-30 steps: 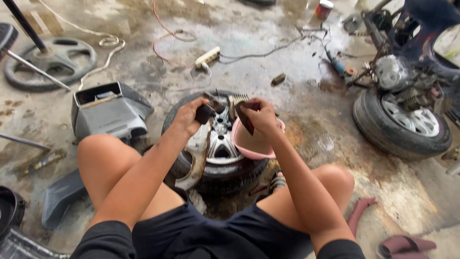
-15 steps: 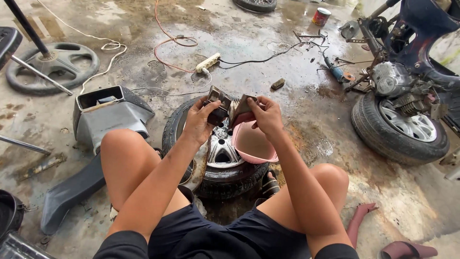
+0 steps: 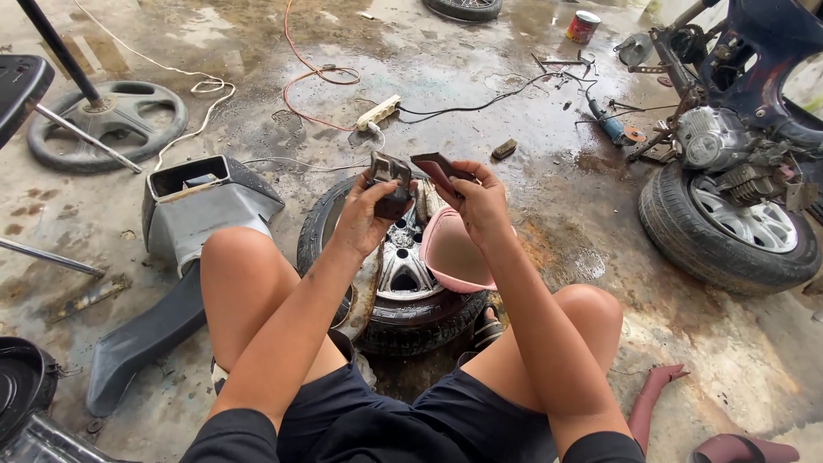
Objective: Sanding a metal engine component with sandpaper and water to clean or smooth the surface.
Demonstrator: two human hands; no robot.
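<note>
Hands raised since a second ago | left hand (image 3: 370, 213) grips dark metal brake part (image 3: 390, 182) | right hand (image 3: 480, 201) pinches flat reddish-brown pad (image 3: 439, 165) (above pink plastic bowl (image 3: 450, 255), alloy-rimmed tyre (image 3: 403, 291) on floor)

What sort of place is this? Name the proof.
Probably a small motorbike repair yard: a stripped motorbike on wet concrete, a loose wheel under the person's hands, and an angle grinder with cables about.

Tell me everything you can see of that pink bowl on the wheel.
The pink bowl looks like plastic, round and deep, and nothing shows inside it. It sits tilted on the tyre and alloy wheel lying flat between the person's knees, its mouth facing the camera. The right hand hovers just above its far rim, hiding part of it.
</note>
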